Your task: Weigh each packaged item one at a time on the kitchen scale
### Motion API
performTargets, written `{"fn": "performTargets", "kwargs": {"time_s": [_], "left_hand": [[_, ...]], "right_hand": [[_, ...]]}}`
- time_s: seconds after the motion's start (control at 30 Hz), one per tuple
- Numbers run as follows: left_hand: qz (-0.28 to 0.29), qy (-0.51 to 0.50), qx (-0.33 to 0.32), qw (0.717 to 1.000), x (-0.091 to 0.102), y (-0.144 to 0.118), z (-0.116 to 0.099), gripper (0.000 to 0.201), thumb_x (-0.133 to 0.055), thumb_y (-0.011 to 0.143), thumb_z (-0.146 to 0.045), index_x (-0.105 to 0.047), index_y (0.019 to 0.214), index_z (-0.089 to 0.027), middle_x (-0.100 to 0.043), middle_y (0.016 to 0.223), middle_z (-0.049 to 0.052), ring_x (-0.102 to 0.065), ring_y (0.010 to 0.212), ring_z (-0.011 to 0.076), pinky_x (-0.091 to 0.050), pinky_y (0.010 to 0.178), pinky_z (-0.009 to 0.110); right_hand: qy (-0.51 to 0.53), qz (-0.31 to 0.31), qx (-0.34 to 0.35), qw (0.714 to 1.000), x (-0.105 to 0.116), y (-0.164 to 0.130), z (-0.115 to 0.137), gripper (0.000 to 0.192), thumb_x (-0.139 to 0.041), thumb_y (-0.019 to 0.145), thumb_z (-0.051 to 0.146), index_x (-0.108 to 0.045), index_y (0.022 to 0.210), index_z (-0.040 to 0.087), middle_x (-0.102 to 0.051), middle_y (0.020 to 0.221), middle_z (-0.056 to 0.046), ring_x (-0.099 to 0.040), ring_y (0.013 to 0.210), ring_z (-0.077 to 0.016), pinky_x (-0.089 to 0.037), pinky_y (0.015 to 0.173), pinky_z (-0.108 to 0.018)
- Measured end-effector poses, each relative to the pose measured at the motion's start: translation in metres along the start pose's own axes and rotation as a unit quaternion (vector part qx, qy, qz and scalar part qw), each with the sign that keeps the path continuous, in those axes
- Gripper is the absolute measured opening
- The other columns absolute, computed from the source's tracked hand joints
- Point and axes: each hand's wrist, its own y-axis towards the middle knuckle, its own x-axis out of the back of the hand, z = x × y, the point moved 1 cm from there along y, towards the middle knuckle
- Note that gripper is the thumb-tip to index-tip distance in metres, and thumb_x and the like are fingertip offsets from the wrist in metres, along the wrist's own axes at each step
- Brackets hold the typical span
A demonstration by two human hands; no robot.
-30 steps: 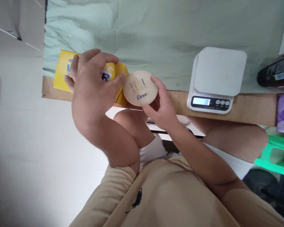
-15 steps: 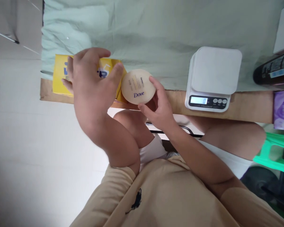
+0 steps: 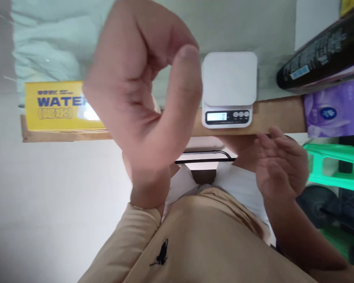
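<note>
My left hand point(image 3: 144, 82) is raised close to the camera, its fingers curled and the thumb tip meeting the index finger in a ring. Nothing shows inside it. Behind it lies a yellow box point(image 3: 56, 106) printed "WATER", its right end covered by the hand. The round Dove tub is hidden behind my left hand, apart from what may be a pale sliver of its edge. My right hand point(image 3: 281, 163) hovers over my thigh below the table edge, palm up, fingers spread and empty. Nearest to it on the table is a white digital kitchen scale point(image 3: 228, 84) with a lit display.
A green cloth point(image 3: 59, 43) covers most of the table, leaving a brown front edge point(image 3: 277, 116) bare. At the right are a dark bottle point(image 3: 321, 55), a purple tissue pack point(image 3: 336, 108) and a white sheet or box point(image 3: 309, 23). A green stool point(image 3: 339, 165) stands below.
My right hand has let go of the Dove tub and moved right, off the table. My left hand has come up towards the camera with its fingers curling. The view has shifted right.
</note>
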Motion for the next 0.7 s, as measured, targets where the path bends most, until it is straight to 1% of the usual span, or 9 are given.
{"fn": "performTargets", "kwargs": {"time_s": [0.07,0.13,0.2,0.27,0.37,0.43,0.5,0.6,0.7], "left_hand": [[0.050,-0.006,-0.020,0.999,-0.021,-0.008,-0.012,0.020,-0.056,0.106,-0.025,-0.063,0.088,-0.024,-0.067,0.093,-0.001,-0.068,0.087,0.0144,-0.065,0.085,0.039],[0.107,-0.072,-0.028,0.991,-0.047,-0.017,-0.017,0.015,-0.057,0.103,-0.020,-0.061,0.090,-0.026,-0.069,0.092,-0.002,-0.069,0.089,0.0146,-0.064,0.085,0.038],[0.165,-0.132,-0.034,0.977,-0.077,-0.028,-0.018,0.008,-0.058,0.101,-0.024,-0.060,0.094,-0.026,-0.070,0.092,-0.001,-0.069,0.087,0.0149,-0.063,0.081,0.038],[0.231,-0.148,-0.043,0.961,-0.109,-0.040,-0.019,0.002,-0.060,0.099,-0.026,-0.060,0.098,-0.024,-0.072,0.096,0.001,-0.069,0.089,0.0155,-0.062,0.079,0.036],[0.323,-0.147,-0.032,0.935,-0.157,-0.059,-0.022,0.007,-0.059,0.097,-0.024,-0.060,0.103,-0.021,-0.075,0.105,0.005,-0.071,0.099,0.0172,-0.062,0.088,0.036],[0.369,-0.151,0.020,0.917,-0.189,-0.070,-0.025,0.014,-0.058,0.096,-0.027,-0.060,0.108,-0.020,-0.075,0.115,0.008,-0.071,0.111,0.0195,-0.062,0.099,0.038],[0.393,-0.150,0.090,0.903,-0.223,-0.081,-0.027,0.025,-0.059,0.096,-0.032,-0.059,0.117,-0.018,-0.071,0.130,0.013,-0.068,0.126,0.0225,-0.059,0.111,0.040],[0.393,-0.154,0.169,0.891,-0.271,-0.091,-0.030,0.045,-0.060,0.098,-0.038,-0.050,0.137,-0.017,-0.053,0.159,0.018,-0.051,0.153,0.0273,-0.046,0.130,0.047],[0.399,-0.164,0.214,0.876,-0.305,-0.094,-0.033,0.061,-0.049,0.104,-0.045,-0.030,0.156,-0.019,-0.029,0.177,0.014,-0.019,0.171,0.0264,-0.024,0.142,0.051]], "right_hand": [[-0.026,-0.090,0.001,0.996,0.036,0.003,0.003,0.043,-0.084,0.071,0.030,-0.081,0.114,0.030,-0.074,0.137,-0.009,-0.075,0.124,-0.0321,-0.052,0.121,-0.063],[-0.055,-0.165,-0.020,0.985,0.068,0.007,0.005,0.045,-0.086,0.065,0.031,-0.082,0.110,0.031,-0.074,0.136,-0.010,-0.073,0.126,-0.0342,-0.043,0.126,-0.069],[-0.082,-0.209,-0.051,0.973,0.096,0.012,0.007,0.049,-0.086,0.063,0.030,-0.081,0.112,0.032,-0.072,0.137,-0.010,-0.069,0.131,-0.0338,-0.033,0.130,-0.069],[-0.096,-0.229,-0.071,0.966,0.121,0.019,0.005,0.054,-0.084,0.062,0.028,-0.079,0.116,0.032,-0.069,0.137,-0.010,-0.065,0.137,-0.0321,-0.028,0.133,-0.067],[-0.115,-0.251,-0.059,0.959,0.155,0.032,-0.005,0.057,-0.079,0.060,0.024,-0.075,0.117,0.032,-0.066,0.135,-0.008,-0.061,0.140,-0.0302,-0.027,0.132,-0.065],[-0.130,-0.262,-0.035,0.956,0.177,0.045,-0.018,0.059,-0.076,0.058,0.025,-0.069,0.116,0.031,-0.061,0.135,-0.008,-0.060,0.139,-0.0315,-0.028,0.129,-0.067],[-0.134,-0.267,-0.020,0.954,0.195,0.058,-0.033,0.064,-0.076,0.056,0.030,-0.062,0.118,0.031,-0.056,0.140,-0.009,-0.056,0.143,-0.0348,-0.028,0.127,-0.070],[-0.126,-0.226,-0.022,0.966,0.211,0.077,-0.057,0.081,-0.078,0.057,0.040,-0.048,0.132,0.032,-0.046,0.153,-0.012,-0.043,0.156,-0.0365,-0.021,0.129,-0.071],[-0.118,-0.163,-0.013,0.980,0.208,0.088,-0.071,0.090,-0.077,0.061,0.042,-0.038,0.142,0.035,-0.039,0.162,-0.009,-0.037,0.162,-0.0318,-0.019,0.134,-0.066]]}}
